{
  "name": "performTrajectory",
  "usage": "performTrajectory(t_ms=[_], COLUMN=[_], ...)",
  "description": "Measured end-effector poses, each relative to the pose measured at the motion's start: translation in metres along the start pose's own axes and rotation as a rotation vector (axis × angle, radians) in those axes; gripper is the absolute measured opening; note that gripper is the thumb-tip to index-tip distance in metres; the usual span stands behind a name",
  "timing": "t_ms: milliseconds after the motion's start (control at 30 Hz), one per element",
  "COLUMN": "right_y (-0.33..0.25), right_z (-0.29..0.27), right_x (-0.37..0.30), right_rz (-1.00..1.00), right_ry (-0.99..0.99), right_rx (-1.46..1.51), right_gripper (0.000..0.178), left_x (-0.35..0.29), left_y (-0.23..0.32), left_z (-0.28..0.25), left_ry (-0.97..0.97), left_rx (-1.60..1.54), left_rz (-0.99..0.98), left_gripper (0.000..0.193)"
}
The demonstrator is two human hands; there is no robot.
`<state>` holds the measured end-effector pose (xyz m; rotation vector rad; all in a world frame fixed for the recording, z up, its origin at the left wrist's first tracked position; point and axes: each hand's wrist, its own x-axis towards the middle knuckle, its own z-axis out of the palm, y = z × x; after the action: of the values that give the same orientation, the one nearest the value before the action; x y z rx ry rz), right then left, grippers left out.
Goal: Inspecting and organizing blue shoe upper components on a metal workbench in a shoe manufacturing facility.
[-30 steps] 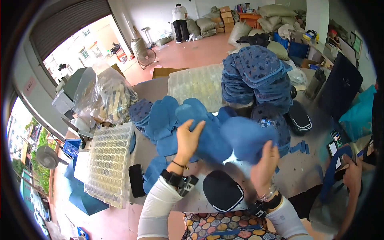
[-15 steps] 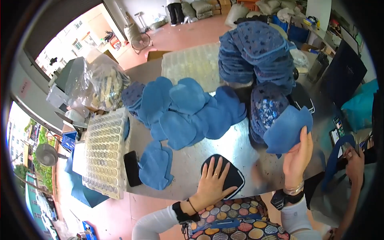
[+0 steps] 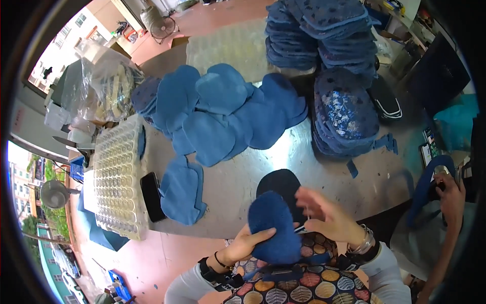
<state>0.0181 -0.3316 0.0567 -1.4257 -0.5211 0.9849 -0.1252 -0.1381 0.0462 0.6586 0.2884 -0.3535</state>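
Note:
My left hand grips a rounded dark-blue fabric piece at the table's front edge, thumb on its face. Behind and partly under this piece lies a black rounded pad with white edging. My right hand hovers beside the pad, fingers apart and somewhat blurred. Nothing plainly shows in its grasp. Overlapping blue fabric pieces spread across the middle of the metal table, and a smaller pair lies nearer on the left. A stack of patterned blue pieces stands to the right.
A black phone and a clear plastic tray lie at left, with a plastic bag behind. Taller blue stacks stand at the back. Another person's hand holds something at far right. Blue scraps lie near the stack.
My right hand has come from the right-hand stack toward the black pad. A blue piece is now in my left hand, which had lain flat on the pad. The whole view has shifted.

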Motion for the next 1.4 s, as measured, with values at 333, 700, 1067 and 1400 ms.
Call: performTrajectory(t_ms=[333,700,1067,1400], right_y=[0.027,0.019,0.021,0.024], right_z=[0.003,0.007,0.008,0.009], right_x=[0.012,0.030,0.035,0.036], right_rz=[0.055,0.008,0.059,0.066], right_ry=[0.136,0.218,0.242,0.247], right_rx=[-0.486,-0.633,-0.636,-0.678], right_gripper=[0.021,0.022,0.023,0.024], left_x=[0.004,0.017,0.020,0.018], left_y=[-0.022,-0.035,-0.029,-0.028], left_z=[-0.024,-0.021,-0.018,-0.019], left_ry=[0.401,0.666,0.699,0.686], left_rx=[0.457,1.078,1.010,0.982], left_rz=[0.056,0.470,0.394,0.359], left_gripper=[0.029,0.037,0.041,0.041])
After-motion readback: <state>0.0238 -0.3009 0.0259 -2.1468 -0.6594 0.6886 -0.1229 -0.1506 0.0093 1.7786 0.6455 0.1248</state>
